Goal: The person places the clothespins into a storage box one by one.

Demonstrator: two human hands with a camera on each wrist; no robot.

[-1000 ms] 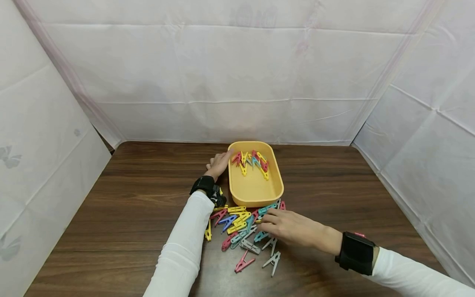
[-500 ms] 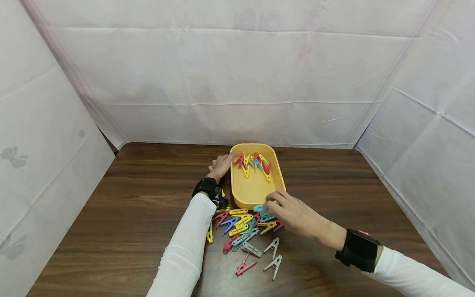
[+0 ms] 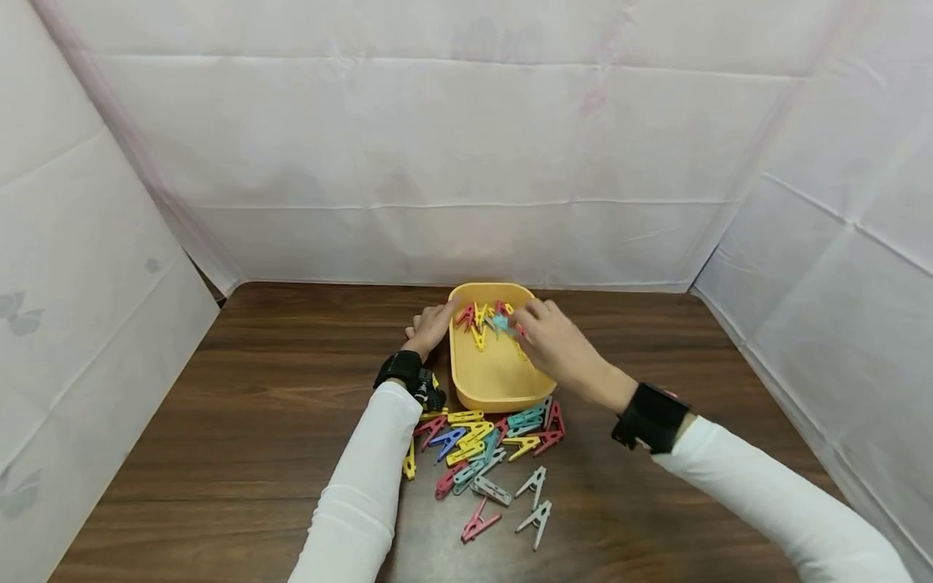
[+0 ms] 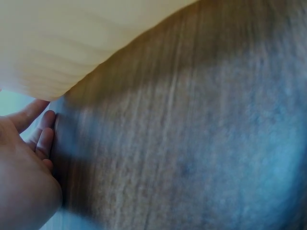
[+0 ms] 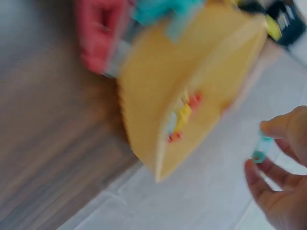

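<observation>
A teal clothespin (image 3: 500, 323) is being pinched between the thumb and fingertips of the right hand (image 3: 552, 346), which is hovering above the far half of the yellow tray (image 3: 503, 393). The right wrist view is showing the same clothespin (image 5: 259, 151) held at the fingertips (image 5: 276, 128), with the tray (image 5: 158, 96) beyond it; that view is blurred.

Inside the tray, a row of red and yellow clothespins (image 3: 474, 317) is sitting clipped along the far rim, just beside the held one.

The left hand (image 3: 430, 325) is resting against the tray's left outer wall near the far corner, fingers lying relaxed along it and gripping nothing. The left wrist view is showing these fingers (image 4: 42, 139) beside the tray wall (image 4: 62, 43) on the wooden table (image 4: 192, 143).

A loose pile of clothespins (image 3: 484, 449) in several colours is lying on the table just in front of the tray's near edge. White sheeting (image 3: 437, 146) is enclosing the table on three sides.
</observation>
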